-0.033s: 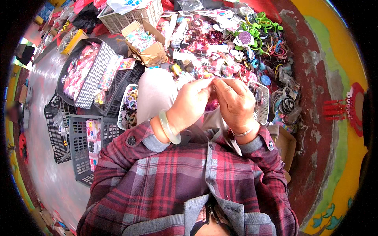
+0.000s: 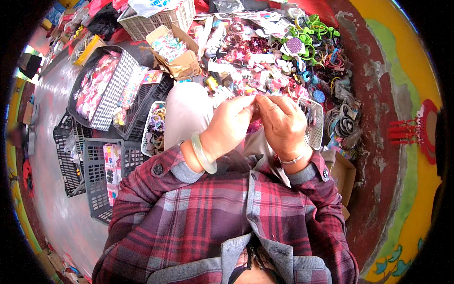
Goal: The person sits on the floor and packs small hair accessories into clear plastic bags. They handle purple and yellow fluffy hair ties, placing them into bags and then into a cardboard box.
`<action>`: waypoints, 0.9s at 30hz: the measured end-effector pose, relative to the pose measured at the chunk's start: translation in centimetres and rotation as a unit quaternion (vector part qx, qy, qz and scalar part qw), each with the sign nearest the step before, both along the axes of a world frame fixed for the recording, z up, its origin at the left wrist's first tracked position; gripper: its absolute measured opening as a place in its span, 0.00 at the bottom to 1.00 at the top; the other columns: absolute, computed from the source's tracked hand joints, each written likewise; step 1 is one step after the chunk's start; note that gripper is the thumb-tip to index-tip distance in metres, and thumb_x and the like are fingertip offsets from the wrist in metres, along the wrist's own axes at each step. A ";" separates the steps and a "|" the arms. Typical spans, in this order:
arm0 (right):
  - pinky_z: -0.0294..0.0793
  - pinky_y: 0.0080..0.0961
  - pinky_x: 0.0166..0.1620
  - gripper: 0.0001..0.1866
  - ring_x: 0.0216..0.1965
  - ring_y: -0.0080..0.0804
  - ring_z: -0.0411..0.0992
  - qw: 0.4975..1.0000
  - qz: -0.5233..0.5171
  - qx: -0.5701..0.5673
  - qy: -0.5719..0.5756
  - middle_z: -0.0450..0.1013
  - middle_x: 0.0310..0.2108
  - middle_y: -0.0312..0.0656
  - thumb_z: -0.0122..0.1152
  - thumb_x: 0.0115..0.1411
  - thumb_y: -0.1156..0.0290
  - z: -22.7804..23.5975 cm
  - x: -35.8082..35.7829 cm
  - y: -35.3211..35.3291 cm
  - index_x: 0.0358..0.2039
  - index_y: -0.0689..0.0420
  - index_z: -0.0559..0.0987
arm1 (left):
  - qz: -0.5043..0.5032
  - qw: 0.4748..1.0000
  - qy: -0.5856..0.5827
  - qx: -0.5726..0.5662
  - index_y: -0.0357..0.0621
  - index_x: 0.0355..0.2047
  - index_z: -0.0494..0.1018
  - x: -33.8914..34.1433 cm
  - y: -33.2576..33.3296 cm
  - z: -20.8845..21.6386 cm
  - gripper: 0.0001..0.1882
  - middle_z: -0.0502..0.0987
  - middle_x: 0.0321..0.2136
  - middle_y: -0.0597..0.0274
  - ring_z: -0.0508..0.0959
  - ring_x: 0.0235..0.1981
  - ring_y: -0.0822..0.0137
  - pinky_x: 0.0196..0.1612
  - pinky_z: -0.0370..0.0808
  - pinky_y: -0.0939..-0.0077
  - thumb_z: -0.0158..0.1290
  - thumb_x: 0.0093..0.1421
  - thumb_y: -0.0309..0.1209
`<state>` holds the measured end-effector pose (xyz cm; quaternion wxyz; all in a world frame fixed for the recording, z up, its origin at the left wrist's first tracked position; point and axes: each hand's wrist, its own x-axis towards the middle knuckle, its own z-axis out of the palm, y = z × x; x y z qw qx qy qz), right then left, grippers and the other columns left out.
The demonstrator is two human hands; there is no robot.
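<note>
Pale jade bangle (image 2: 203, 152) on our left wrist sits where it did a moment ago; nothing has shifted. Our left hand (image 2: 230, 125) and right hand (image 2: 283, 124) still meet fingertip to fingertip, each grip pressed together on a small item (image 2: 256, 100) too tiny to identify, held above the heap of trinkets (image 2: 265, 71) and white basket (image 2: 316, 124).

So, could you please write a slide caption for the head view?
Left hand and right hand meet, fingertips together, above piled colourful hair accessories.
</note>
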<state>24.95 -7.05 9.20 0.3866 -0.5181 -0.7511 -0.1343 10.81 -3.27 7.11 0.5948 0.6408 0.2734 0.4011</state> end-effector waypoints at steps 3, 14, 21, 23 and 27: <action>0.70 0.26 0.31 0.13 0.29 0.32 0.69 0.998 -0.001 0.014 -0.056 0.69 0.27 0.37 0.57 0.41 0.73 -0.1 0.2 -0.1 0.32 0.56 0.75 | 0.017 0.998 0.015 0.061 0.30 0.39 0.69 0.3 0.0 -0.7 0.11 0.74 0.28 0.51 0.75 0.30 0.66 0.33 0.71 0.78 0.40 0.58 0.20; 0.66 0.28 0.28 0.07 0.25 0.32 0.65 0.993 0.007 0.003 -0.120 0.62 0.22 0.37 0.56 0.40 0.72 0.9 0.3 -0.1 0.22 0.54 0.69 | 0.020 0.981 0.098 0.169 0.34 0.44 0.69 -0.2 -0.4 0.4 0.16 0.75 0.27 0.57 0.72 0.24 0.72 0.28 0.70 0.78 0.37 0.57 0.17; 0.69 0.22 0.28 0.05 0.23 0.30 0.69 0.970 -0.001 -0.073 0.233 0.70 0.22 0.39 0.59 0.43 0.81 1.4 1.2 0.2 0.23 0.58 0.74 | -0.011 0.999 0.029 0.035 0.31 0.43 0.69 -0.4 0.4 -0.2 0.13 0.75 0.35 0.54 0.75 0.38 0.66 0.43 0.72 0.77 0.37 0.62 0.22; 0.66 0.18 0.29 0.02 0.25 0.23 0.67 0.885 0.024 -0.123 0.449 0.70 0.23 0.36 0.56 0.49 0.80 0.8 2.5 0.4 0.23 0.59 0.74 | -0.045 0.991 -0.072 -0.105 0.30 0.43 0.68 -0.8 0.5 0.4 0.13 0.73 0.39 0.52 0.74 0.43 0.63 0.49 0.70 0.74 0.37 0.63 0.23; 0.66 0.16 0.33 0.02 0.27 0.23 0.68 0.682 0.167 -0.105 0.704 0.71 0.26 0.38 0.52 0.54 0.78 0.0 6.6 0.8 0.28 0.61 0.74 | -0.080 0.934 -0.179 -0.300 0.28 0.43 0.67 -1.9 1.6 0.7 0.14 0.71 0.42 0.47 0.71 0.47 0.58 0.53 0.67 0.69 0.38 0.63 0.27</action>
